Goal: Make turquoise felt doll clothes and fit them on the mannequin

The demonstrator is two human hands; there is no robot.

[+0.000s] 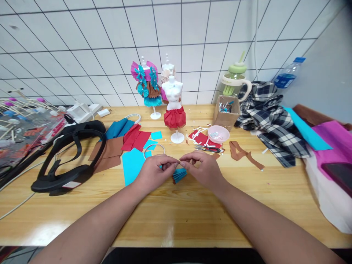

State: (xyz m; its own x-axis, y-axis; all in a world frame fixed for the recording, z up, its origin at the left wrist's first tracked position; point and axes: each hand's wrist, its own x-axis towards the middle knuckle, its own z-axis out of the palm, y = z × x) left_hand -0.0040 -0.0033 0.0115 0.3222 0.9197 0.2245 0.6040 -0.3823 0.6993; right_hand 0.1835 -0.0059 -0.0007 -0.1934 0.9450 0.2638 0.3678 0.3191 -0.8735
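a: head view, far left first: a black headset (66, 161) lies on the wooden table (165, 220), with a white cable (16, 205) trailing past it.

b: next to it?

a: brown, teal and red paper sheets (121, 143), then a light blue sheet (131, 165) just beside the left hand (154, 172). a thin metal ring (154, 148) sits just behind that hand.

b: and the hands?

a: both meet at the middle of the table. left hand fingers are pinched closed on the top of a pleated teal paper fan (179, 174); the right hand (202, 168) pinches the same fan from the other side, fingertips nearly touching the left's. the fan hangs below the fingers, just above the tabletop.

b: behind them?

a: a white mannequin in a red paper skirt (173, 110), and a dressed mannequin (147, 86) to its left by the tiled wall.

b: further right?

a: small scissors (209, 148), a pink bowl (218, 134), a cardboard box (227, 112), a brown strip (244, 154), plaid cloth (272, 117), a water bottle (287, 75).
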